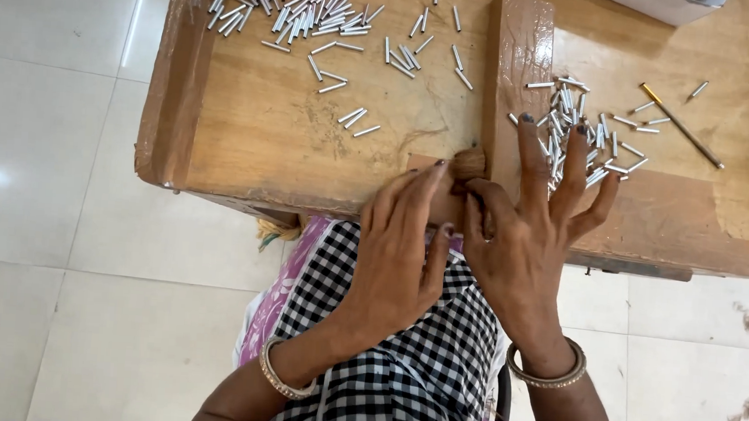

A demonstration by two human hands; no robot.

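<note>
My left hand (398,247) and my right hand (527,226) meet at the near edge of a wooden tray table (266,133). Between their thumbs and forefingers they pinch a small brown bundle of fibre (468,164), which rests against a raised wooden divider (518,62). My right hand's other fingers are spread out over a pile of several small silver metal tubes (578,132) on the right of the divider. On the left side lies a larger scatter of the same silver tubes (300,12).
A thin gold-and-dark pencil-like stick (681,125) lies at the right of the tray. The tray has raised taped rims (173,73). White floor tiles (46,126) surround it, with fibre scraps (743,408) on the floor at right. A checked cloth (399,362) covers my lap.
</note>
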